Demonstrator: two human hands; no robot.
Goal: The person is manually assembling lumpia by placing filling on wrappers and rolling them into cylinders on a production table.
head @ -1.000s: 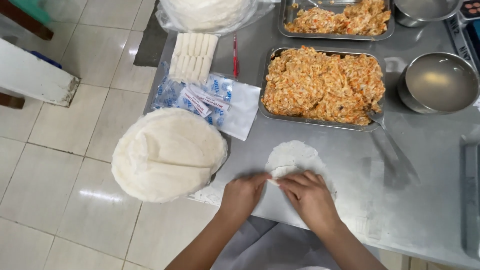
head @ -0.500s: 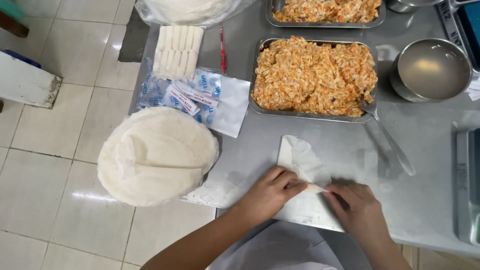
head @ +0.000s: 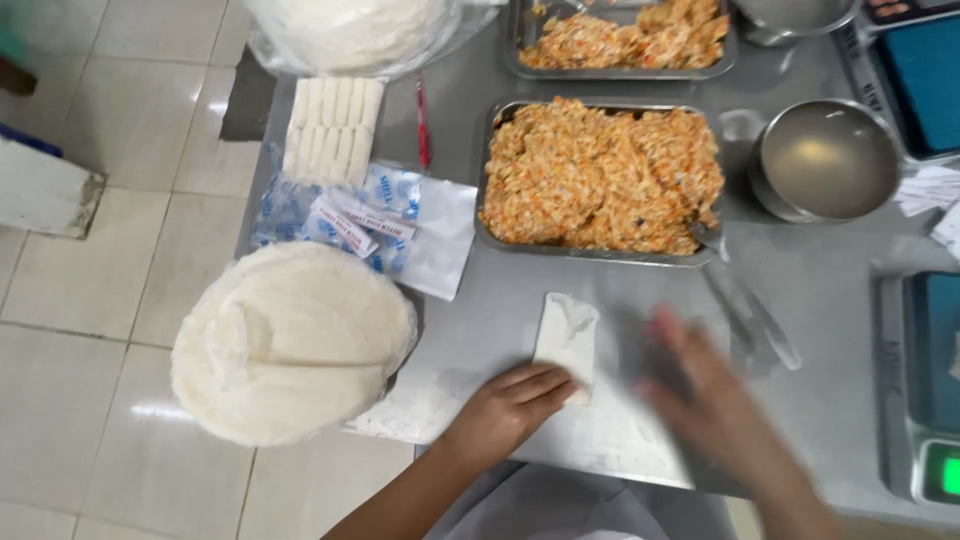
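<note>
A folded white wrapper [head: 567, 340] lies flat on the steel table, a narrow upright rectangle with slightly creased, floury surface; its lower end sits under the fingertips of the left hand [head: 510, 408]; it rests just below the big filling tray.

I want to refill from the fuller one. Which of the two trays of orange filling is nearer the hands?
The large tray of filling in full view, just beyond the folded wrapper under the left hand. The other tray sits farther back, cut off by the frame's top edge.
</note>
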